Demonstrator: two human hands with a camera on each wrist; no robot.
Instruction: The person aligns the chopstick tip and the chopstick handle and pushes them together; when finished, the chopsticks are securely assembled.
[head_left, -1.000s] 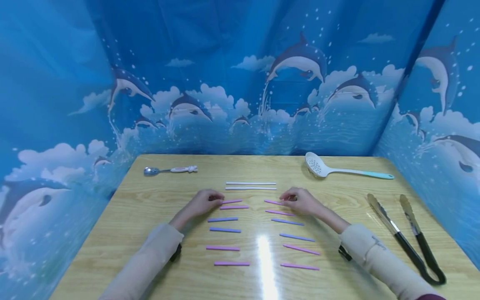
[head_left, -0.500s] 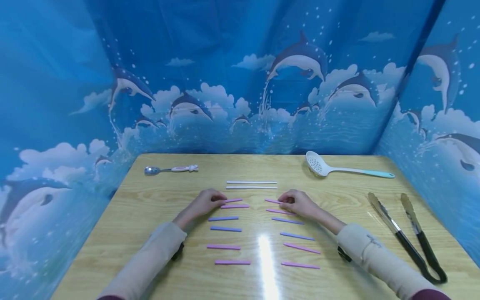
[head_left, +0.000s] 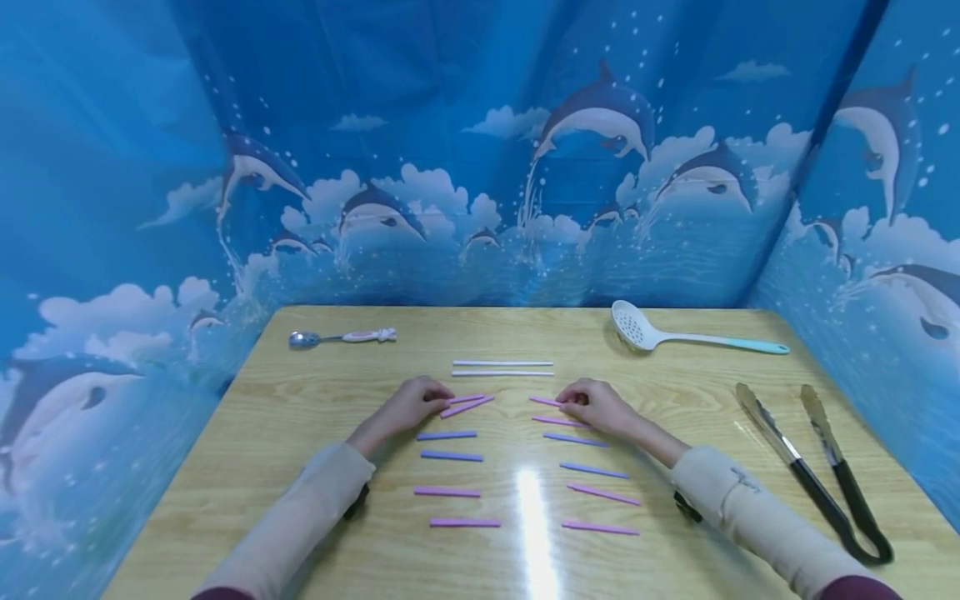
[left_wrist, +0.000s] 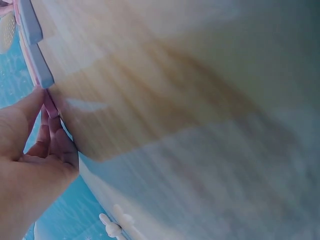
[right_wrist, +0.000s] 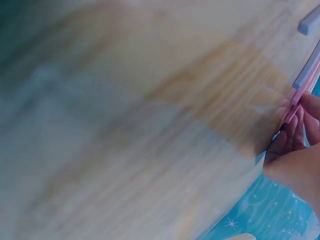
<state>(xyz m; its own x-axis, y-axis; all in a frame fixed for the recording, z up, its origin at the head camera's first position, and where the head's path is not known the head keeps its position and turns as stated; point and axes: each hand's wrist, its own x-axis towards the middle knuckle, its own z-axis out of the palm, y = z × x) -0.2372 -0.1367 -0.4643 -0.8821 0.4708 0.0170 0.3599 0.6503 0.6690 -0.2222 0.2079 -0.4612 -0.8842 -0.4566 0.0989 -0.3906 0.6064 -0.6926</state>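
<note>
Left hand [head_left: 408, 407] pinches outer end of far-left pink stick [head_left: 469, 398], w/ a 2nd pink stick [head_left: 465, 407] slanting just beside it. Right hand [head_left: 597, 407] pinches far-right pink stick [head_left: 543, 401]. White sticks [head_left: 502, 373] lie just beyond (skimmer [head_left: 636, 328], perforated bowl toward L, farther back on R).

Pink sticks [head_left: 465, 523] here, periwinkle-blue sticks [head_left: 452, 456] there, white sticks [head_left: 502, 373] too! Yellow-brown grain runs across the table [head_left: 637, 379], beige on the sleeves [head_left: 300, 508], mint and white on the skimmer [head_left: 637, 327], black and gold on the tongs [head_left: 819, 500], dolphin-and-cloud print on the blue curtain [head_left: 450, 83]!
</note>
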